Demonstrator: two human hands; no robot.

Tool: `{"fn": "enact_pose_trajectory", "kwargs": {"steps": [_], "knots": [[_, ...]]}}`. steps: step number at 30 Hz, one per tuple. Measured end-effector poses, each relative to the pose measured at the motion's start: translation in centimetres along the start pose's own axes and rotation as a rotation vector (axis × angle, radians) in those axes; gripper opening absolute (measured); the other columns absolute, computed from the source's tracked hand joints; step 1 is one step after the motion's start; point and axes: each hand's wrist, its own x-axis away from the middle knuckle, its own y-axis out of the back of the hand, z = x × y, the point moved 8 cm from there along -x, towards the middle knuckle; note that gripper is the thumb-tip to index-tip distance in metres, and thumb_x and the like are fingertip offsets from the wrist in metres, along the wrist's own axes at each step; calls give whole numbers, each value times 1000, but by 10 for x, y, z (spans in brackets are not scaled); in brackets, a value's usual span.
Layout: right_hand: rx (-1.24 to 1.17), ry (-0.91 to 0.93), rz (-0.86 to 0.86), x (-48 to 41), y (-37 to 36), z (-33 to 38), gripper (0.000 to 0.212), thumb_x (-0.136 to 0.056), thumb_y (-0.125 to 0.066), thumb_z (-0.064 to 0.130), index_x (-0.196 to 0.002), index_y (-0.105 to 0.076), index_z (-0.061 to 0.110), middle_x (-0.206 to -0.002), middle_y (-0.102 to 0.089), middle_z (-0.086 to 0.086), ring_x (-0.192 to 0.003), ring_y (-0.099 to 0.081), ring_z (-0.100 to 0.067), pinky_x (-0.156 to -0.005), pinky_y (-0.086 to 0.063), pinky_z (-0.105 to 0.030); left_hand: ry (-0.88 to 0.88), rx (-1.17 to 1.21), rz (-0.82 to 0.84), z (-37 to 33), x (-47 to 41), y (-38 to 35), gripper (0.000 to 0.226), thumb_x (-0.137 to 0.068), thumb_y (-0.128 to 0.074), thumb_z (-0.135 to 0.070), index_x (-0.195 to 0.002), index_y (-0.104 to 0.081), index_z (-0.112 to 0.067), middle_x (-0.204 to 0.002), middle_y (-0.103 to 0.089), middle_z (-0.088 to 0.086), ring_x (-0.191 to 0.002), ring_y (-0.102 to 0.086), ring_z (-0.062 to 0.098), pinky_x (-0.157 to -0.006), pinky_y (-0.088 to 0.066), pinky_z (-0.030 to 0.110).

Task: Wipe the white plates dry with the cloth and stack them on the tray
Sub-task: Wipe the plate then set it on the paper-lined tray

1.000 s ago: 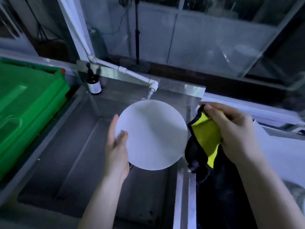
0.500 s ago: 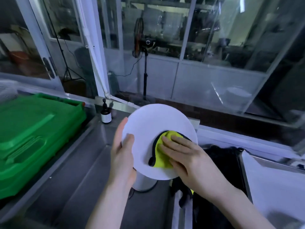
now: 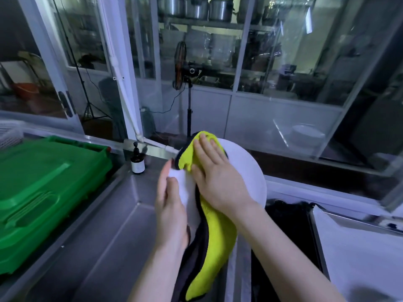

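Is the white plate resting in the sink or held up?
Held up, tilted. The left hand grips the white plate at its rim above the sink; the right hand presses the cloth against its face.

A: Background?
B: Glass panels (image 3: pixel 283 118) in white frames across the back. Dim bluish light, reflections.
A: Behind the glass?
B: Shelf of steel pots (image 3: pixel 220 7) up top, pedestal fan (image 3: pixel 180 66), tripod stand (image 3: pixel 88 110) at left.
A: Near side?
B: Steel sink basin (image 3: pixel 104 225), green plastic crate (image 3: pixel 43 188) to its left, dark white-labelled bottle (image 3: pixel 137 163) at the basin's back edge, white pipe (image 3: pixel 127 101) down the frame.
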Motion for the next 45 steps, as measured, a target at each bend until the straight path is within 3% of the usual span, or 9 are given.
{"fn": "enact_pose_trajectory", "kwargs": {"steps": [4, 10, 15, 18, 24, 28, 34, 38, 45], "knots": [[166, -18, 23, 24, 9, -34, 55, -105, -42, 31, -153, -25, 11, -163, -11, -2, -152, -5, -19, -123, -3, -27, 10, 70, -62, -12, -9, 21, 42, -110, -38, -28, -113, -67, -58, -125, -68, -25, -116, -64, 1, -80, -58, 22], [58, 389, 190, 92, -20, 28, 50, -102, -41, 24, -151, -35, 13, -160, -26, 1, -150, -18, -17, -122, -16, -30, 40, 22, -21, -6, -11, 22, 43, -110, -37, -28, -117, -65, -60, -125, -67, -28, -119, -61, -5, -93, -52, 25], [-7, 229, 120, 31, -15, 30, 58, -99, -40, 17, -153, -23, 12, -162, -14, 1, -152, -7, -16, -123, -5, -25, 62, 52, 58, 2, -6, -4, 39, -112, -35, -25, -131, -62, -46, -134, -67, -15, -129, -59, 7, -112, -45, 39], [70, 83, 43, -4, -5, 2, 57, -104, -40, 25, -155, -17, 13, -163, -6, 1, -152, -3, -16, -121, 2, -21, 45, 3, 32, 1, -3, -1, 38, -108, -40, -30, -127, -61, -55, -143, -59, -16, -139, -49, 10, -119, -36, 46], [128, 145, 70, 39, -5, -24, 53, -105, -39, 27, -152, -26, 9, -161, -15, -1, -152, -12, -23, -123, -4, -28, 42, 61, -46, -15, -18, 24, 41, -109, -40, -28, -114, -67, -59, -124, -69, -23, -108, -67, -1, -69, -57, 19], [-12, 404, 211, 72, -29, 35, 53, -101, -35, 29, -151, -34, 13, -161, -23, 4, -151, -16, -16, -122, -15, -27, 81, 49, 25, -1, -15, 16, 34, -109, -41, -35, -114, -68, -55, -109, -76, -15, -101, -72, 6, -75, -58, 23], [-31, 173, 85, 16, -13, 20, 57, -101, -42, 18, -154, -22, 12, -163, -11, 2, -152, -7, -12, -122, -6, -23, -15, -21, 73, -2, -6, -3, 32, -107, -45, -32, -127, -62, -50, -132, -64, -27, -129, -54, -5, -111, -42, 31], [-9, 69, 7, 8, -8, 5, 52, -105, -40, 20, -153, -23, 7, -163, -10, -4, -152, -5, -19, -123, -1, -27, -22, -58, 20, -4, -6, 7, 34, -106, -44, -34, -125, -63, -56, -135, -60, -32, -133, -49, -6, -116, -38, 37], [-86, 379, 140, 84, -31, 38, 31, -104, -42, 24, -123, -63, 10, -159, -30, 2, -150, -20, -17, -119, -26, -35, 64, 52, -47, -4, -11, 26, 41, -111, -38, -26, -118, -69, -51, -130, -70, -10, -122, -65, 14, -105, -50, 43]]}}
